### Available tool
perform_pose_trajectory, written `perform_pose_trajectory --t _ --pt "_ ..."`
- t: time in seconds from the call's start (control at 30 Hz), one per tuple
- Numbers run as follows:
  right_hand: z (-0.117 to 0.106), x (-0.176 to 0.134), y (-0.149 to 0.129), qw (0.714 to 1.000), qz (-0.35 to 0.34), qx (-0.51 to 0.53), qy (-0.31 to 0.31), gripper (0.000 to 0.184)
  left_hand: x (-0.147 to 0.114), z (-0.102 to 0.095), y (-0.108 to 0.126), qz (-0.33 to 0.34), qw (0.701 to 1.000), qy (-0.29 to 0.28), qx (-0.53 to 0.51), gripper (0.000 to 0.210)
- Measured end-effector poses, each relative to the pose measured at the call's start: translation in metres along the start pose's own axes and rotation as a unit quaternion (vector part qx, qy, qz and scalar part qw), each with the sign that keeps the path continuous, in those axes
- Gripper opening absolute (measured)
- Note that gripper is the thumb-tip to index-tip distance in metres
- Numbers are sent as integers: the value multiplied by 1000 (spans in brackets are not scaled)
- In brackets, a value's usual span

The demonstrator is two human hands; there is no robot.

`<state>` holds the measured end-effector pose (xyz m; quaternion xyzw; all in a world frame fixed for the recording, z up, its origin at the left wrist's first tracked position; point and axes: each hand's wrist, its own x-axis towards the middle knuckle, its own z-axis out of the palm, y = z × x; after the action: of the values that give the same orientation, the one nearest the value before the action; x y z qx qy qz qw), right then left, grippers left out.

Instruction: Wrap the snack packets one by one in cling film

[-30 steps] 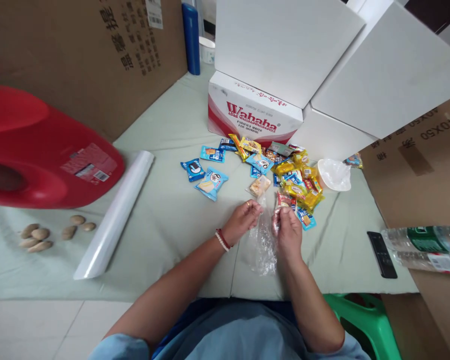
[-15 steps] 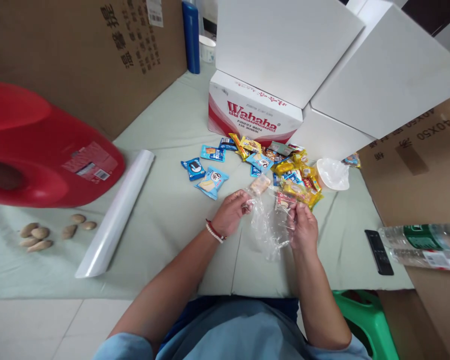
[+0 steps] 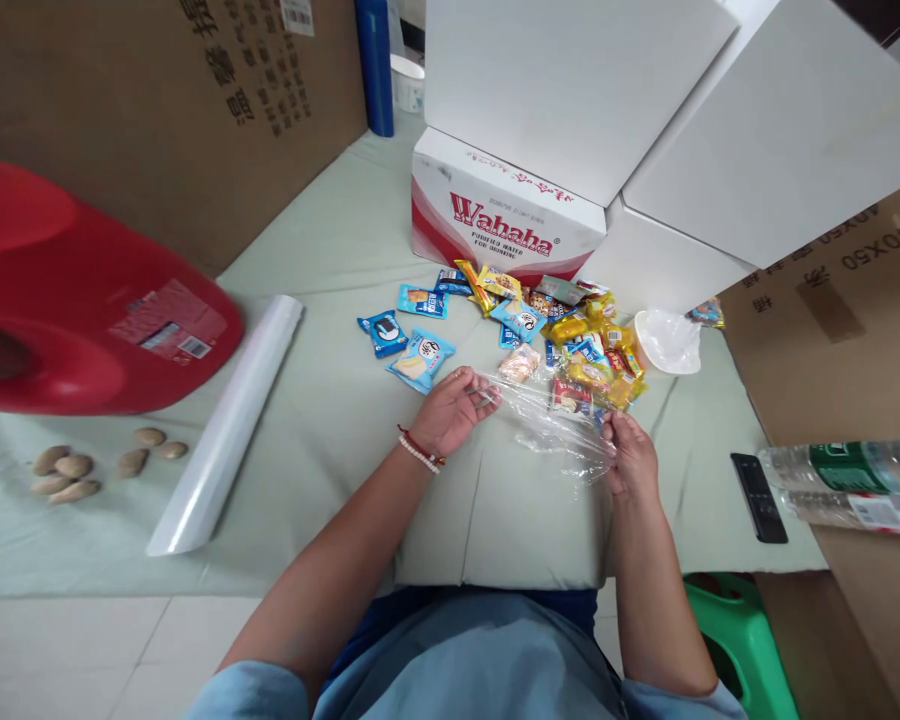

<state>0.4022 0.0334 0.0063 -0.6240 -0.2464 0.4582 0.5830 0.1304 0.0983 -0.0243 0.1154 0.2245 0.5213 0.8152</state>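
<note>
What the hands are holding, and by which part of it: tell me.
A thin, clear plastic film, spread between the hands: the left hand holds it at one side, the right hand at the opposite side.

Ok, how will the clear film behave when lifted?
The film looks floppy, creasing between the left hand and right hand. It is probably very light: the table shows through it. Its glossy surface may prove slippery.
</note>
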Motion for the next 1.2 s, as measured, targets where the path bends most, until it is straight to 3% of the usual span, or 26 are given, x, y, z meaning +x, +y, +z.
perform_pose_trajectory --t 0.23,0.33,0.43,0.53,0.6,0.7,0.8,0.9,0.97,1.03,1.13,1.2 --pt "13 0 19 997 46 63 -26 55 -8 11 -37 -58 998 5 0 50" --pt "20 -4 22 996 42 74 -34 52 -15 14 -55 -55 990 33 125 40" --pt "21 -10 20 997 17 73 0 50 -23 15 -61 -34 968 93 232 30" --pt "14 -15 15 997 -41 21 54 49 -34 13 -51 -4 957 137 256 32" --pt "6 -16 10 996 -62 -42 58 48 -45 12 -37 -5 954 142 264 40" --pt "-6 -13 3 994 -32 -105 10 48 -61 9 -14 -84 959 92 254 49" --pt "-12 -8 2 987 29 -142 -65 45 -75 3 4 -192 941 37 275 51" --pt "-14 -5 10 971 46 -207 -113 41 -90 -11 17 -177 912 68 364 54" --pt "-15 -5 18 961 23 -245 -122 39 -104 -24 28 -130 872 111 459 54" --pt "-16 -8 28 952 0 -275 -131 36 -120 -31 40 -59 805 184 561 53" --pt "-15 -14 38 940 -23 -308 -147 34 -141 -23 48 101 663 317 671 42" --pt "-12 -15 41 933 -39 -322 -158 34 -146 -8 39 199 573 314 730 32"
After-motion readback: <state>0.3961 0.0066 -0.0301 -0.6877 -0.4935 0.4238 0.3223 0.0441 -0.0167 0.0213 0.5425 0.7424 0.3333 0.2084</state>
